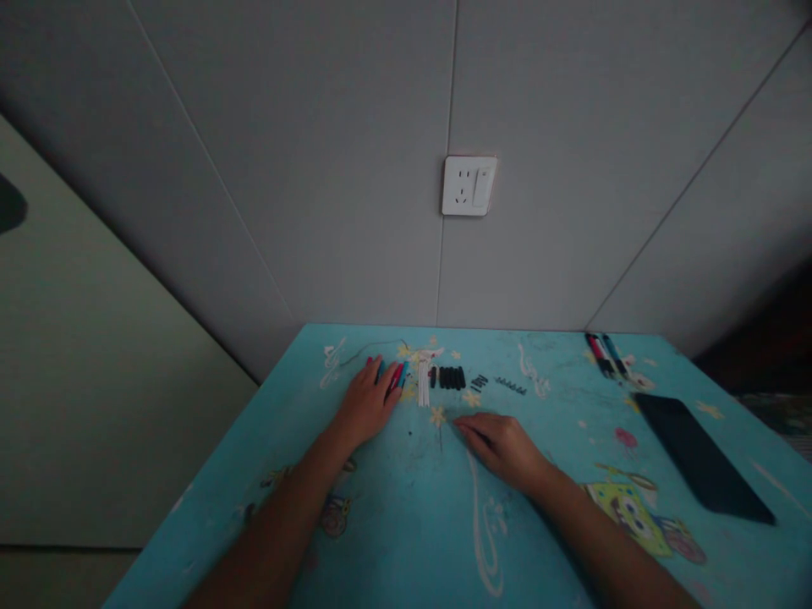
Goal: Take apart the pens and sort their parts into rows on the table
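Note:
My left hand (369, 402) lies with its fingers spread over a row of pink and blue pen barrels (403, 375), touching them and partly covering them. Just right of it are several thin white sticks, like pen refills (424, 385), side by side. Beyond these lies a row of black pen caps (452, 377). Small dark pieces (480, 383) and a line of small dark clip-like parts (511, 386) continue the row. Nearer to me, my right hand (498, 441) rests on the table, its fingers closed together; whatever they may hold is hidden.
The blue patterned table (406, 524) meets a grey wall with a white socket (469, 185). Several pens with dark, red and blue barrels (607, 355) lie at the back right. A flat dark pouch-like object (701, 457) is near the right edge.

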`<state>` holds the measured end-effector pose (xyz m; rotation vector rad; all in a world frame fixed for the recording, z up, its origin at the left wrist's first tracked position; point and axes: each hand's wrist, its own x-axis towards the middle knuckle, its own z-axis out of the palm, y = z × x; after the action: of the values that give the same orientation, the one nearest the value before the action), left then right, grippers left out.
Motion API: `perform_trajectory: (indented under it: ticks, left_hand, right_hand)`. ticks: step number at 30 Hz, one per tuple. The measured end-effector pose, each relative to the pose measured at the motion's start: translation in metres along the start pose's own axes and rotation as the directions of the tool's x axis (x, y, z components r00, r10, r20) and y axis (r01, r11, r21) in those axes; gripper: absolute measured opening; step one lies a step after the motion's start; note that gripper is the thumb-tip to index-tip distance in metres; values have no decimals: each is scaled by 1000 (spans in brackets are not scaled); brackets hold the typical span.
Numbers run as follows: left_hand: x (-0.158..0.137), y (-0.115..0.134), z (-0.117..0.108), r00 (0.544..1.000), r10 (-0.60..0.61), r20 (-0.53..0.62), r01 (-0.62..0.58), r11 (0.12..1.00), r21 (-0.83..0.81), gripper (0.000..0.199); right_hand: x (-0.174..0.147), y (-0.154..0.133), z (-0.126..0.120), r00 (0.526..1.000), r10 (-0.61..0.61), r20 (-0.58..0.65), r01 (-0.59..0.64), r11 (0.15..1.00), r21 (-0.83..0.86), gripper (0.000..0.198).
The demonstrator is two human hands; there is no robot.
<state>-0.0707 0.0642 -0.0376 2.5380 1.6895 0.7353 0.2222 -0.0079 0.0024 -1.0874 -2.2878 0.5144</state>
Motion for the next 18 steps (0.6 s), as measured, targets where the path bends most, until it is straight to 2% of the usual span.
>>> perform_trajectory:
  ticks: [3, 7, 12, 18]
  left_hand:
    - [0, 2, 3, 1000, 21, -11, -21, 1000, -1, 48]
    - [1, 1, 6, 998, 63, 28, -62, 998, -15, 46]
    - [2, 6, 1, 996, 74, 42, -73, 997, -16, 46]
    - [2, 12, -2, 999, 31, 14, -31, 999, -26, 46]
  right_hand:
    - [1, -2, 0, 1000, 3, 7, -3, 1000, -13, 30]
    - [1, -3, -1, 1000, 14, 15, -14, 999, -32, 29]
    - [0, 1, -1, 1000, 15, 21, -14, 1000, -2, 27]
    - [-3, 10, 2, 999, 4, 32, -5, 1000, 19, 27]
